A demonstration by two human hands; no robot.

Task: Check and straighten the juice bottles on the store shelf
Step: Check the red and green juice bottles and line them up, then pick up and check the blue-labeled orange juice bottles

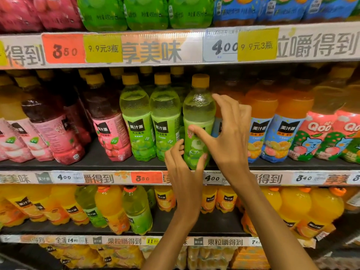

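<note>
A green grape juice bottle point(197, 115) with a yellow cap stands at the front of the middle shelf point(97, 162), third in a row of green bottles point(136, 121). Its label is turned partly sideways. My left hand point(183, 168) curls its thumb and fingers round the bottle's lower part. My right hand point(228, 137) is at the bottle's right side, thumb across the label and fingers spread behind the shoulder, gripping it loosely.
Pink and dark red bottles point(105, 121) lean to the left on the same shelf. Orange bottles point(261, 121) and Qoo bottles point(311, 133) stand to the right. Price strips run along the shelf edges point(136, 178). Orange and green bottles fill the shelf below point(136, 209).
</note>
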